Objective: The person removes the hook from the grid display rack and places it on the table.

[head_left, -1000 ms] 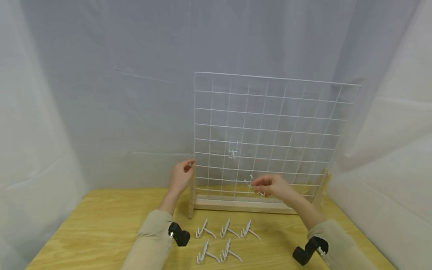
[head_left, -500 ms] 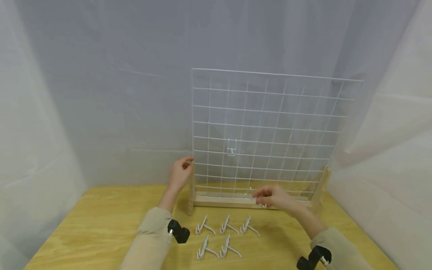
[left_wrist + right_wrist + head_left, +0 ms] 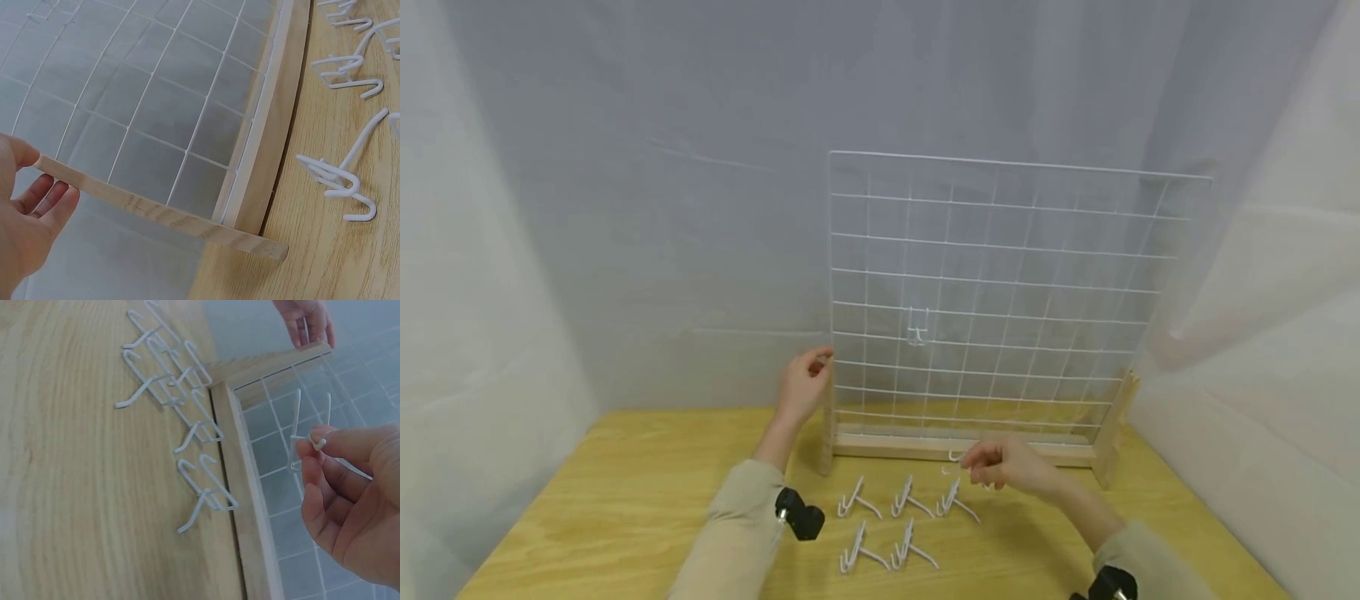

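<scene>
A white wire grid panel [image 3: 1000, 283] stands upright in a wooden frame [image 3: 925, 446] on the table. My left hand [image 3: 802, 385] grips the frame's left upright post [image 3: 144, 206] near its top. My right hand [image 3: 1003, 464] hovers low in front of the frame's base and pinches a white wire hook [image 3: 309, 434] between thumb and fingers. One white hook [image 3: 917, 329] hangs on the grid near its middle. Several loose white hooks [image 3: 895, 521] lie on the table in front of the frame, just left of my right hand.
The wooden table [image 3: 625, 508] is enclosed by white fabric walls [image 3: 625, 208] behind and at both sides. Black wrist-camera mounts [image 3: 799, 518] sit on both sleeves. The loose hooks [image 3: 175, 381] lie close along the frame's base rail.
My right hand has come down from the lower grid rows to just above the table before the frame's base, still pinching the hook. The left hand has stayed on the post.
</scene>
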{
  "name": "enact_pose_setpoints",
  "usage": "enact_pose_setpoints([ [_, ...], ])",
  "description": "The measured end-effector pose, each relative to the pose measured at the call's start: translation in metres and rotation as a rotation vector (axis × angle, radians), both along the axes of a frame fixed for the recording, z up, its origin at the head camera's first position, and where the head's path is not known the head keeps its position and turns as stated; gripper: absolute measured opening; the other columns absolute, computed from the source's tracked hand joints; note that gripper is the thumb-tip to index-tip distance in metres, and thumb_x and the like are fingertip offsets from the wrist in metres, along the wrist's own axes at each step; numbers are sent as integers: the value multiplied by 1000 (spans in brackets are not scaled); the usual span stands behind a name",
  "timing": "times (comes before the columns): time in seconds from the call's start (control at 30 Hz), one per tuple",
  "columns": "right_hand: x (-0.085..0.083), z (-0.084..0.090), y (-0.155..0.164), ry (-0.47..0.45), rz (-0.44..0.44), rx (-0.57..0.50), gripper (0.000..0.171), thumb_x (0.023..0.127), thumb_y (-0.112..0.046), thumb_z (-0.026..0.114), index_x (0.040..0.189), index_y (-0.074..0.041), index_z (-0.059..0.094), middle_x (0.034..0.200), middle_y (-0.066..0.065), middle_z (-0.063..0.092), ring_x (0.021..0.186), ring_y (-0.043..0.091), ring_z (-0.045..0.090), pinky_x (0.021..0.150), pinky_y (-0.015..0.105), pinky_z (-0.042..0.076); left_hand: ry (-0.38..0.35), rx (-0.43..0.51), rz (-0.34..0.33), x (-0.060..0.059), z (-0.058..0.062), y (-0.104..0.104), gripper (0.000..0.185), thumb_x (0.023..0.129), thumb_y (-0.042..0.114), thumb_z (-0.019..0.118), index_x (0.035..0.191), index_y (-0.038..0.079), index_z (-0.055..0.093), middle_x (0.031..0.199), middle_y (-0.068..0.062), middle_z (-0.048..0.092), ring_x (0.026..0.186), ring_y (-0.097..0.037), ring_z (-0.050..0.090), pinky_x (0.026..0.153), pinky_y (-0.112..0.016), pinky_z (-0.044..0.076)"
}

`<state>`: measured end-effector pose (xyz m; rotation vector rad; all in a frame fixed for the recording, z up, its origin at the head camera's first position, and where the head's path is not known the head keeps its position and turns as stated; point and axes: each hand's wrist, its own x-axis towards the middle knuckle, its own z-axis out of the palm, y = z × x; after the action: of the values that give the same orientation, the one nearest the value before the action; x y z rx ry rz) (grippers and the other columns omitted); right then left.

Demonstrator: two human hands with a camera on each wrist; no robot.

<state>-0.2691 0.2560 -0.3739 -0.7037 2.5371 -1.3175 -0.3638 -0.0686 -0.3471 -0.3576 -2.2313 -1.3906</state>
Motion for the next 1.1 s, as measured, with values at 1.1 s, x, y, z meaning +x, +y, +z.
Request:
enact_pose_setpoints([
  [1.1,17,-63,3,-26,56,-70,16,82,-2,62,94,7,66,91,16,65,65,3,52,54,19,45,3,19,-11,0,-1,2,26,87,3,57,111,-3,63,85,-17,60,84,-32,57,76,-44,46],
])
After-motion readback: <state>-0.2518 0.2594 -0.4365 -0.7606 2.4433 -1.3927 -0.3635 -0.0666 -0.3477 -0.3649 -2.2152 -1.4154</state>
